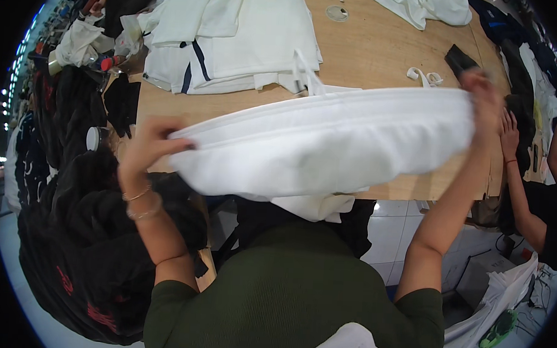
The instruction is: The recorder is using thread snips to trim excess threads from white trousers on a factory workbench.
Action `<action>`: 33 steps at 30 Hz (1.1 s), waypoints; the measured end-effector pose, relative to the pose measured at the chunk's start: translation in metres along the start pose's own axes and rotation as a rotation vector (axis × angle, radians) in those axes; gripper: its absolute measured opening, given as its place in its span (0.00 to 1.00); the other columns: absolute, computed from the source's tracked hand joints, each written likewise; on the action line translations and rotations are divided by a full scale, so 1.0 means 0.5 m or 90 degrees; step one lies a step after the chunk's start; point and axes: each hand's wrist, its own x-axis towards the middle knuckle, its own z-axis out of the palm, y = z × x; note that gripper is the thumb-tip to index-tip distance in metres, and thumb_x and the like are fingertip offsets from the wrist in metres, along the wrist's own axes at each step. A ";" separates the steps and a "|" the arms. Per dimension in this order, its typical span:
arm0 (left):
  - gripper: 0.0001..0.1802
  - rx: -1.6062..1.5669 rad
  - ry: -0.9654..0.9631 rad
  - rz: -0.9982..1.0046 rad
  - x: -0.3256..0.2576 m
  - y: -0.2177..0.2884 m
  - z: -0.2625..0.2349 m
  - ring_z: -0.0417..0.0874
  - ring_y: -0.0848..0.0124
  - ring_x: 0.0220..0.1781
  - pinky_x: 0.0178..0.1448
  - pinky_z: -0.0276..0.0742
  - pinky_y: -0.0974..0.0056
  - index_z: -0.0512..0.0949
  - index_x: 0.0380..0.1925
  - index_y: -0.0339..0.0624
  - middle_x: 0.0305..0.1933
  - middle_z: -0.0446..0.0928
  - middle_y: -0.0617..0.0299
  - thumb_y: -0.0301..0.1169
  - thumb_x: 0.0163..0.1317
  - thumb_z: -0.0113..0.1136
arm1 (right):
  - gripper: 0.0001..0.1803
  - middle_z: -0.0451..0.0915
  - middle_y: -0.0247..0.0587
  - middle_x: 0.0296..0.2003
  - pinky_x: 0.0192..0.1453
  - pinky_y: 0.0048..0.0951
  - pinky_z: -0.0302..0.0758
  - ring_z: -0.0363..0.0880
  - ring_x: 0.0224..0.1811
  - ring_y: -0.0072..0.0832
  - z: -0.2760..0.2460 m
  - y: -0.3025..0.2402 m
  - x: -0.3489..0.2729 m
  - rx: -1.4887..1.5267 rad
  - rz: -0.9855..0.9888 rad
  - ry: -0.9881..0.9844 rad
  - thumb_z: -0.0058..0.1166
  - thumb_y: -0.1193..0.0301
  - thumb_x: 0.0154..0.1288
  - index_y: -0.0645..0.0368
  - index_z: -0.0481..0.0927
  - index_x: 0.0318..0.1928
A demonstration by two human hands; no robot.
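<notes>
A white drawstring garment [331,132] is stretched wide by its waistband above the near edge of the table, blurred by motion. My left hand [151,143] pinches one end of the waistband, thumb along the edge. The opposite end is gripped by my right hand [482,99], which is smeared by movement. From the middle of the far edge a white cord [307,75] sticks up. The lower part of the garment hangs toward my lap. Whether it is trousers or shorts I cannot tell.
White garments with dark stripes [228,55] lie stacked on the wooden table [367,52]. Another white garment [426,6] is at the far edge. White strips [425,77] lie near a dark piece [459,60]. Black clothing [79,245] is heaped at left. A co-worker's hand [510,132] rests at right.
</notes>
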 end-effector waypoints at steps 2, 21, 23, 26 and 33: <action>0.12 0.101 -0.066 -0.021 0.064 -0.023 0.083 0.72 0.78 0.29 0.34 0.67 0.69 0.81 0.28 0.34 0.24 0.77 0.64 0.33 0.51 0.67 | 0.10 0.78 0.31 0.37 0.43 0.20 0.68 0.73 0.40 0.18 0.089 0.089 0.016 0.010 0.025 -0.224 0.52 0.69 0.66 0.63 0.78 0.41; 0.23 0.013 -0.177 0.032 0.289 0.025 0.339 0.80 0.66 0.36 0.41 0.74 0.65 0.80 0.38 0.34 0.34 0.82 0.55 0.36 0.44 0.73 | 0.10 0.79 0.37 0.36 0.46 0.22 0.72 0.76 0.39 0.21 0.335 0.118 -0.220 0.223 0.251 -0.154 0.45 0.71 0.71 0.65 0.76 0.40; 0.21 -0.080 -0.254 0.005 0.258 0.050 0.316 0.80 0.72 0.33 0.40 0.74 0.68 0.81 0.37 0.32 0.32 0.82 0.58 0.35 0.46 0.72 | 0.10 0.79 0.36 0.37 0.47 0.22 0.71 0.76 0.40 0.21 0.339 0.117 -0.217 0.278 0.262 -0.159 0.45 0.70 0.72 0.64 0.76 0.40; 0.16 -0.388 -0.234 0.045 0.201 0.085 0.299 0.77 0.81 0.34 0.40 0.73 0.74 0.81 0.39 0.31 0.33 0.81 0.65 0.31 0.52 0.69 | 0.11 0.80 0.35 0.38 0.48 0.22 0.70 0.76 0.41 0.21 0.351 0.062 -0.202 0.360 0.294 -0.189 0.45 0.67 0.72 0.61 0.77 0.40; 0.12 -0.632 -0.088 0.051 0.145 0.126 0.297 0.79 0.81 0.37 0.42 0.75 0.74 0.81 0.41 0.31 0.37 0.82 0.63 0.25 0.57 0.64 | 0.11 0.79 0.35 0.36 0.46 0.19 0.67 0.73 0.39 0.20 0.339 -0.028 -0.184 0.189 0.167 -0.233 0.43 0.69 0.71 0.64 0.76 0.39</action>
